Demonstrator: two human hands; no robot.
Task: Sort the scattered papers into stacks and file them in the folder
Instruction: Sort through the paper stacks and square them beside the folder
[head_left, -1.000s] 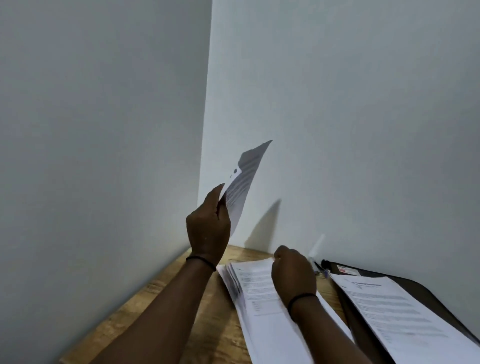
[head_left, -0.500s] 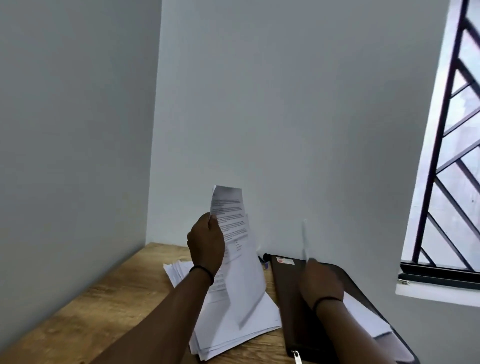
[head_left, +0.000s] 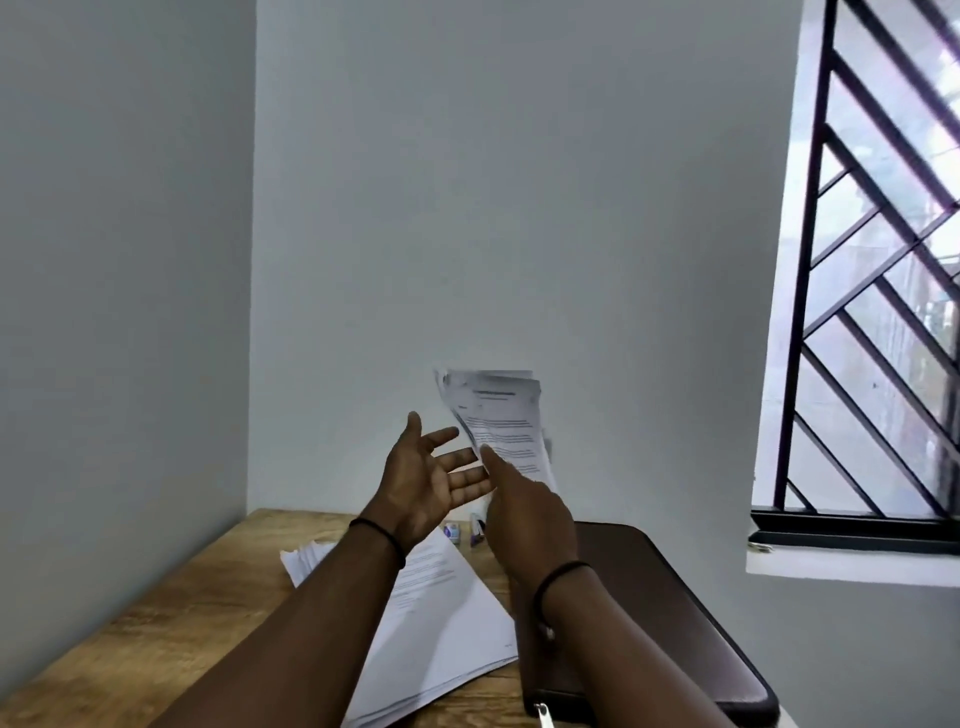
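My right hand (head_left: 527, 512), seen from the back, holds a blurred bundle of printed sheets (head_left: 498, 421) upright above the table, pinching its lower edge. Just left of the bundle, my left hand (head_left: 428, 480) is held up with palm open and fingers spread, its fingertips close to the sheets and holding nothing. A fanned stack of white papers (head_left: 447, 623) lies on the wooden table (head_left: 171, 613) under my forearms. The dark brown zip folder (head_left: 675, 618) lies flat to the right of the stack, and my right forearm crosses its left edge.
Small pens or markers (head_left: 453, 531) lie at the table's back edge near the wall. Grey walls meet in a corner on the left. A window with a black metal grille (head_left: 872, 270) and a white sill is on the right.
My left hand has let go of the sheet it held up and now stands open. My right hand has risen from the folder with a bundle of sheets. The view has swung right.
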